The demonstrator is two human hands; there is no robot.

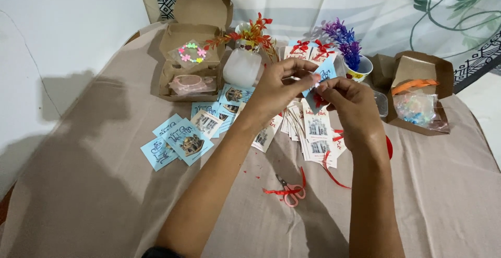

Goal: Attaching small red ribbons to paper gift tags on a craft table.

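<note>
Hands, left [276, 88] and right [350, 100], pinching blue card [326, 71] at both sides; best held taut and level above white cards [317, 132], clear of scissors [290, 190].

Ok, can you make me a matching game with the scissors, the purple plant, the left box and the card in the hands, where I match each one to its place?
Things:
1. scissors
2. purple plant
3. left box
4. blue card

Places:
A. in a cup at the back
B. held by both hands
C. open, far left
D. on the cloth, nearest the person

Pairs: 1-D, 2-A, 3-C, 4-B
</note>
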